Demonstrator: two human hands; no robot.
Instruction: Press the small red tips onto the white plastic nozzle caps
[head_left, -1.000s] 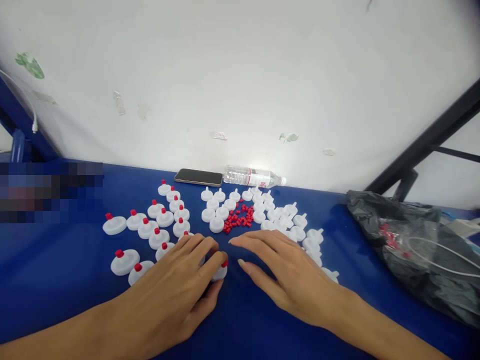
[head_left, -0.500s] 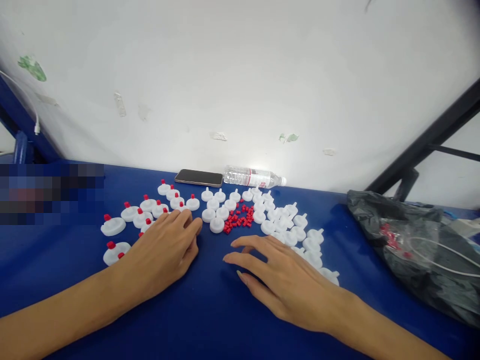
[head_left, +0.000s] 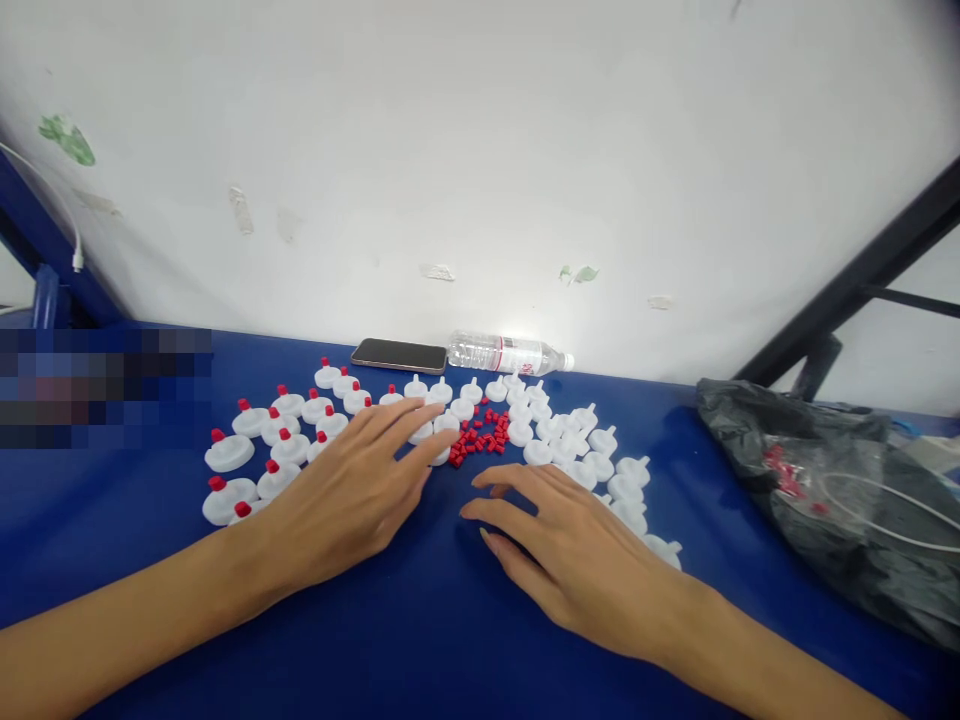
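Fingers of the left hand (head_left: 345,505) extended and moderately spread, reaching toward two o'clock over the nearest uncapped white discs (head_left: 604,441); whether they touch these discs cannot be told. Fingers of the right hand (head_left: 581,565) loosely curved, with a wide gap between thumb and forefinger, the tips directed toward ten o'clock above the table (head_left: 450,630). Loose red caps (head_left: 487,440) lie scattered in a small heap at two o'clock from the left hand and between ten and eleven o'clock from the right. The uncapped discs, each with a bare white stem, flank this heap on both sides, the larger cluster running from twelve to two o'clock about the right hand and partly hidden by it. Red-capped white discs (head_left: 289,448) stand in loose rows from nine to eleven o'clock of the left hand, some partly covered by that hand. Farther out, a phone (head_left: 399,354) lies flat at one o'clock from the left hand, just beside a clear bottle (head_left: 510,354) resting on its side, neck toward three o'clock, near the white wall (head_left: 480,180). Between two and three o'clock from the right hand, a black plastic bag (head_left: 757,420) bears a clear packet (head_left: 840,470) of red pieces and a white cable (head_left: 885,489).
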